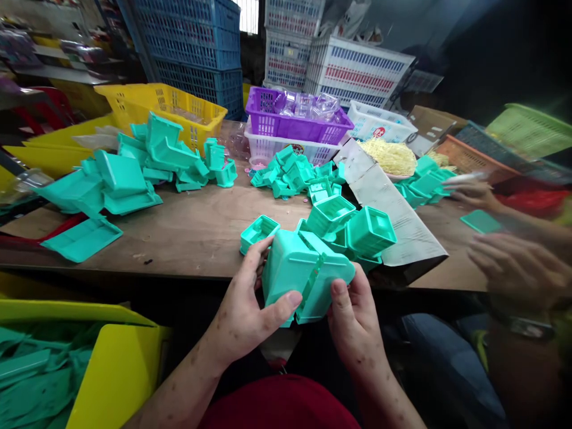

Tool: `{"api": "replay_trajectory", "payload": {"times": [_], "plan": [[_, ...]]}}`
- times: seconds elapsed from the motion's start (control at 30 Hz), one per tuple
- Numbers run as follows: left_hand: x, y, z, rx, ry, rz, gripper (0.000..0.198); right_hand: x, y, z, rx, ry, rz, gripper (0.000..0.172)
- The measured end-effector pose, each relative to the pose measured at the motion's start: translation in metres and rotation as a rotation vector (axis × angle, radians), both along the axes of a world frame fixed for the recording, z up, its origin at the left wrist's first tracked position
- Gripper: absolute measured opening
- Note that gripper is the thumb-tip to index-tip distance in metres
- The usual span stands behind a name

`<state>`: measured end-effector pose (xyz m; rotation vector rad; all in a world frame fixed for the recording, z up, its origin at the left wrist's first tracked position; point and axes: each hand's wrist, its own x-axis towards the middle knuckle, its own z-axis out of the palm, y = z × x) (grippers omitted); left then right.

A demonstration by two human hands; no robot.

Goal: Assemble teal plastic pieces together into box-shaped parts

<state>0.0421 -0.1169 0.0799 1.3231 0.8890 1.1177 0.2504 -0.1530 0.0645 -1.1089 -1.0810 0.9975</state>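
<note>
Just off the table's front edge, my left hand [243, 310] grips a green plastic shell half [283, 262], its thumb laid across the near face. My right hand [357, 325] pinches the matching green shell half [328, 283] between thumb and fingers. A narrow slanted gap runs between the two halves, touching or nearly touching at the top. Right behind them are small green plastic boxes [373, 229], some stacked. Another green box [259, 232] sits near my left fingertips. My other fingertips are partly hidden behind the halves.
Larger green parts [123, 173] are heaped at left on the wooden table [201, 232]. A yellow bin [116, 357] of green pieces stands lower left. A cardboard divider [384, 202] lies right; beyond it a co-worker's hands [513, 262] move, blurred. Purple basket [299, 122] and crates stand behind.
</note>
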Motion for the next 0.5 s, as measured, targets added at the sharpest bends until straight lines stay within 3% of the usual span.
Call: {"api": "replay_trajectory", "payload": {"times": [0.3, 0.5], "plan": [[0.0029, -0.0045, -0.0036, 0.046, -0.033, 0.018, 0.094, -0.002, 0.0009, 0.0075, 0.029, -0.083, -0.021, 0.03], [0.0007, -0.0046, -0.0001, 0.109, -0.03, 0.12, 0.095, -0.0037, -0.0004, 0.0081, 0.025, -0.074, -0.028, 0.031]]}}
